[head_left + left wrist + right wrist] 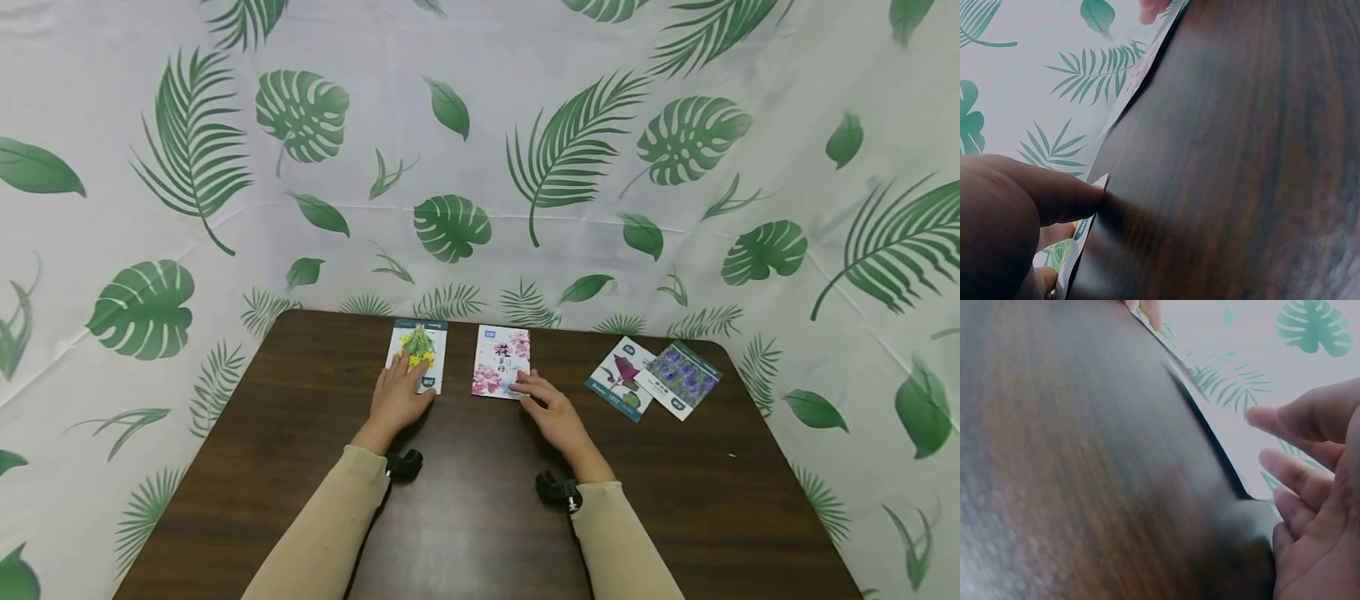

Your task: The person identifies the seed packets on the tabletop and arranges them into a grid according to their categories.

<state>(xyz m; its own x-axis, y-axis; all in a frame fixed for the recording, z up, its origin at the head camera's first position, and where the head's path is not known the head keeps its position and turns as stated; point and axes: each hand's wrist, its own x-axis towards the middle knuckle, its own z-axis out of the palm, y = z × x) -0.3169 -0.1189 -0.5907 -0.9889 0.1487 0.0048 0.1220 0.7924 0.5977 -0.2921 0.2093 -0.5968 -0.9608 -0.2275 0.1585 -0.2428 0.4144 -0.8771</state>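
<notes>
A flat paper packet printed with yellow flowers [418, 337] lies near the table's back edge. My left hand [397, 398] rests on it with spread fingers, the thumb [1082, 199] at its near corner in the left wrist view. To its right lies a white packet with pink blossoms and dark lettering [501, 360]. My right hand [553, 415] is at that packet's right edge, fingers loosely extended and apart, fingertips overlapping the edge in the head view. In the right wrist view its thumb and fingers [1297, 472] have a gap between them beside the packet's pale surface [1229, 437].
Two more flower-printed packets lie at the back right: one with a magenta bloom [621, 375], partly overlapped by one with purple flowers [682, 375]. A leaf-patterned cloth [465, 150] hangs behind the dark wooden table [465, 517]. Both wrists carry black cameras [405, 465].
</notes>
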